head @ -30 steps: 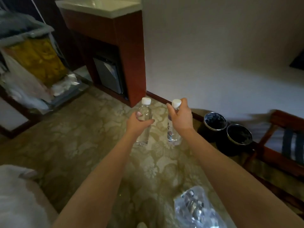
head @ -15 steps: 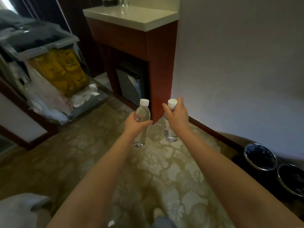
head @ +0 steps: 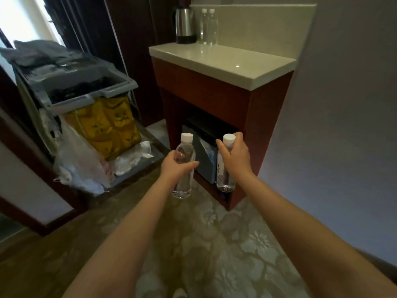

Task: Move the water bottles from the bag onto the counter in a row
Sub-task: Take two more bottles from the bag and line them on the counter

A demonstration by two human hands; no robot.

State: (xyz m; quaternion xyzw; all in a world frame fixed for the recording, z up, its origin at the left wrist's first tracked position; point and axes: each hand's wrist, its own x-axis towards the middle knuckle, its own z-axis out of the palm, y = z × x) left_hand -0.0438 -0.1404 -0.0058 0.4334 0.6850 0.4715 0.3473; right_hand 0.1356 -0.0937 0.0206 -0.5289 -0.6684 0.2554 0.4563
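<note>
My left hand point(head: 174, 166) grips a clear water bottle point(head: 184, 183) with a white cap around its middle, upright. My right hand point(head: 235, 157) grips a second clear bottle point(head: 224, 181) near its neck, also upright. Both bottles hang in the air in front of the wooden cabinet, well below its pale stone counter point(head: 225, 61). Two more water bottles point(head: 208, 26) stand side by side at the back of the counter, next to a steel kettle point(head: 184, 23). The bag is out of view.
A housekeeping cart point(head: 75, 91) with a yellow sack point(head: 107, 127) and white plastic bags stands at the left. A small fridge point(head: 207, 155) sits in the cabinet's lower opening. A white wall runs along the right. Patterned carpet covers the floor.
The view has swung up and towards the cabinet, so the countertop, kettle and two standing bottles now show. Both hands still hold their bottles. The bins on the right have left view.
</note>
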